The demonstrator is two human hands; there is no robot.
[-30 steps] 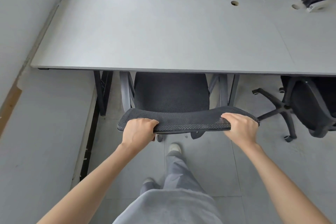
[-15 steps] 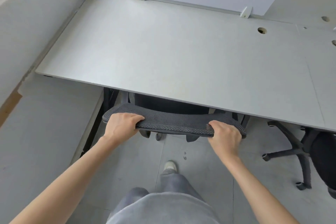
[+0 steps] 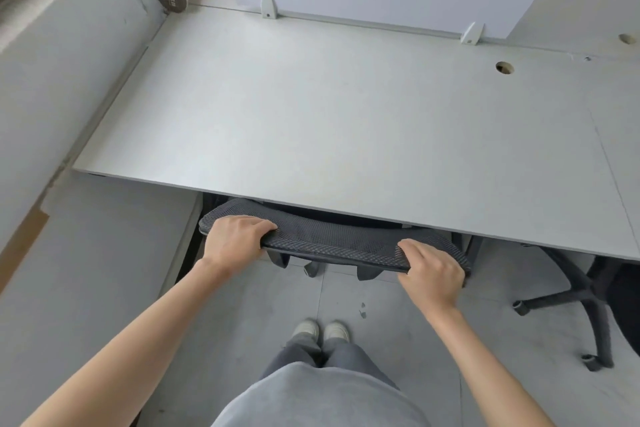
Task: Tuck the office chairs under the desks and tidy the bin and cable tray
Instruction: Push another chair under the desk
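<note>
Black mesh forms the backrest top of the office chair [image 3: 332,239], whose long axis runs left to right along the pale grey laminate desk [image 3: 311,121]; its front edge overhangs the seat, which looks fully under. The left hand [image 3: 235,241] and right hand [image 3: 433,272] each curl their fingers over the backrest's top rim, gripping it. Bare grey floor [image 3: 242,315] lies open behind the chair. To the right, a second dark chair's star base [image 3: 568,295] stands out from the desk.
</note>
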